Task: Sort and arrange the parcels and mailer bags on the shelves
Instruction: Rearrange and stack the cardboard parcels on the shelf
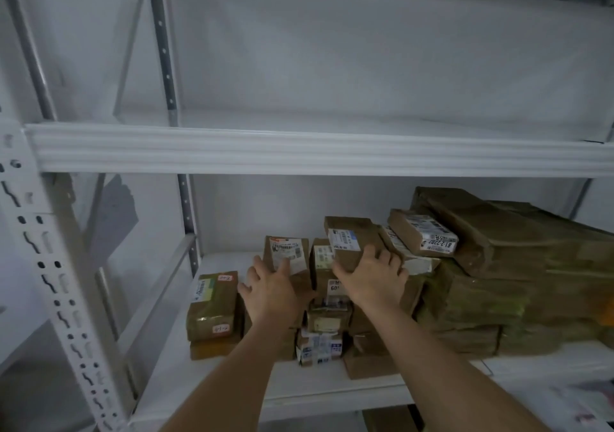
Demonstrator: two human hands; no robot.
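Observation:
Brown parcels with white labels stand packed on the lower white shelf [232, 385]. My left hand [270, 290] lies with spread fingers against an upright labelled parcel [287, 255]. My right hand [373, 273] rests flat on a brown parcel [354, 238] that tops the middle stack. Smaller labelled boxes [327, 325] sit between my forearms. A separate brown parcel [212, 308] with red-marked stickers stands to the left of the group.
A tall heap of large brown mailer bags [515, 275] fills the shelf's right side, with a labelled box [422, 232] leaning on it. The upper shelf [299, 152] runs overhead. A perforated white upright [50, 282] frames the left.

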